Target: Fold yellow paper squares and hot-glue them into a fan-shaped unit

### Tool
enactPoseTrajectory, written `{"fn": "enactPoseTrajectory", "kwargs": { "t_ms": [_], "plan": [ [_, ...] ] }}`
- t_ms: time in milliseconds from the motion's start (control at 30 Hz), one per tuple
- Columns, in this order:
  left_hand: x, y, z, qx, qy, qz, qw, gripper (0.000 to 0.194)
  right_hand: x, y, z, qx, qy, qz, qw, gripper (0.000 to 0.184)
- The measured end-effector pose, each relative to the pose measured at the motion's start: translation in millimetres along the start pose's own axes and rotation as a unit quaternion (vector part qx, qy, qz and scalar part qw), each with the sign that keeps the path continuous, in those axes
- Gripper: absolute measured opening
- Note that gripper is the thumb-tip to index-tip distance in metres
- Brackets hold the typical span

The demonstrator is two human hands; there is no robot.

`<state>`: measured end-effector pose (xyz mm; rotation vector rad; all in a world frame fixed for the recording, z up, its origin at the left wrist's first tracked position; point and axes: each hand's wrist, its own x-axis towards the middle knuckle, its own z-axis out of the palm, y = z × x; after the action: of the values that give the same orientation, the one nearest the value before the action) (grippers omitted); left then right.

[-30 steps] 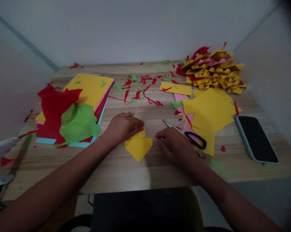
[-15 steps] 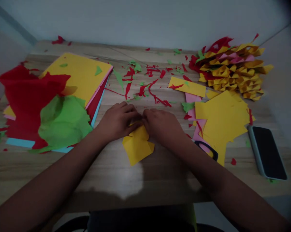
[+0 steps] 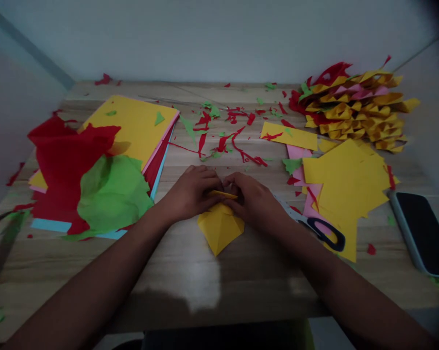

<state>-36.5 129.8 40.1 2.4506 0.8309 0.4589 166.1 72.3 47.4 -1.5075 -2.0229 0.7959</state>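
Observation:
A small folded piece of yellow paper (image 3: 221,226) lies on the wooden table in front of me, its pointed end toward me. My left hand (image 3: 195,192) is closed on its far left part, fingers curled over the edge. From the other side, my right hand (image 3: 254,199) pinches the far right part between thumb and fingers. A folded edge of the paper stands up between the two hands. My fingers hide much of its far end. Scissors with dark handles (image 3: 327,233) lie just right of my right forearm, partly covered by it.
At left, red crepe paper (image 3: 64,155) and a green crumpled sheet (image 3: 112,194) lie over stacked coloured paper (image 3: 132,126). Yellow sheets (image 3: 343,180) and a phone (image 3: 421,233) are at right. Behind them stands a bundle of folded yellow pieces (image 3: 361,107). Red and green scraps (image 3: 237,141) litter the middle.
The whole view has shifted slightly. My right fingers have opened from a tight curl into a pinch, and the folded edge between my hands now stands raised. The near part looks creased more to a point.

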Motion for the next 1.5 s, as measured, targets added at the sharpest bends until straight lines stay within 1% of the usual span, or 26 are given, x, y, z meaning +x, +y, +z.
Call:
{"fn": "enactPoseTrajectory", "kwargs": {
  "t_ms": [33,67,133,167,233,300,367,433,533,633,733,800,867,1000,1133,1200,1333,1400,1500],
  "plan": [
    [0.2,1.4,1.7,-0.05,0.026,-0.029,0.998,0.022,-0.2,0.5,-0.4,0.033,0.014,0.013,0.999,0.028],
    [0.2,3.0,3.4,-0.112,0.058,-0.068,0.99,0.024,-0.2,1.2,-1.3,0.068,0.028,0.032,0.997,0.026],
    [0.2,6.3,6.2,-0.223,0.107,-0.137,0.959,0.028,0.5,2.6,-4.0,0.144,0.056,0.073,0.985,0.014],
    [0.1,7.8,6.9,-0.256,0.114,-0.153,0.948,0.029,1.0,3.2,-5.6,0.181,0.069,0.087,0.977,0.011],
    [0.0,10.5,7.1,-0.27,0.097,-0.148,0.947,0.03,2.1,3.2,-8.7,0.232,0.084,0.098,0.964,0.014],
    [0.1,13.1,6.6,-0.274,0.084,-0.139,0.948,0.028,2.6,1.4,-10.9,0.247,0.08,0.101,0.96,0.016],
    [0.9,15.6,6.6,-0.307,0.09,-0.151,0.935,0.027,2.3,-1.6,-12.0,0.239,0.064,0.101,0.964,0.017],
    [1.9,17.8,7.3,-0.351,0.095,-0.171,0.916,0.026,1.4,-4.6,-12.1,0.232,0.052,0.096,0.966,0.016],
    [2.9,20.9,8.3,-0.392,0.09,-0.186,0.896,0.026,0.2,-6.8,-11.3,0.232,0.056,0.082,0.968,0.013],
    [2.0,22.8,7.4,-0.407,0.085,-0.188,0.89,0.029,-0.5,-6.5,-10.3,0.233,0.047,0.068,0.969,0.012],
    [0.2,22.5,6.7,-0.39,0.066,-0.175,0.902,0.029,-1.0,-6.1,-9.4,0.224,0.018,0.068,0.972,0.013],
    [-0.5,22.2,7.6,-0.38,0.065,-0.167,0.908,0.026,-1.2,-6.6,-8.8,0.217,0.013,0.071,0.974,0.013],
    [-0.1,22.6,9.6,-0.383,0.091,-0.167,0.904,0.024,-1.2,-7.5,-8.4,0.22,0.024,0.072,0.973,0.014],
    [2.7,23.3,12.4,-0.404,0.164,-0.192,0.879,0.026,-0.4,-7.5,-8.8,0.226,0.054,0.08,0.969,0.015],
    [4.9,18.7,11.2,-0.443,0.193,-0.214,0.849,0.026,0.9,-3.7,-8.6,0.191,0.095,0.086,0.973,0.013],
    [5.4,16.6,10.1,-0.45,0.197,-0.218,0.843,0.027,1.4,-2.4,-8.4,0.181,0.105,0.08,0.975,0.013],
    [5.7,18.1,9.1,-0.444,0.184,-0.221,0.848,0.027,1.1,-4.0,-9.4,0.195,0.097,0.08,0.973,0.014],
    [5.4,20.8,9.2,-0.436,0.178,-0.21,0.857,0.027,0.4,-6.1,-10.3,0.201,0.094,0.078,0.972,0.015],
    [4.4,25.0,9.6,-0.428,0.153,-0.19,0.87,0.027,-0.6,-8.6,-11.0,0.199,0.085,0.057,0.975,0.015]
  ]
}}
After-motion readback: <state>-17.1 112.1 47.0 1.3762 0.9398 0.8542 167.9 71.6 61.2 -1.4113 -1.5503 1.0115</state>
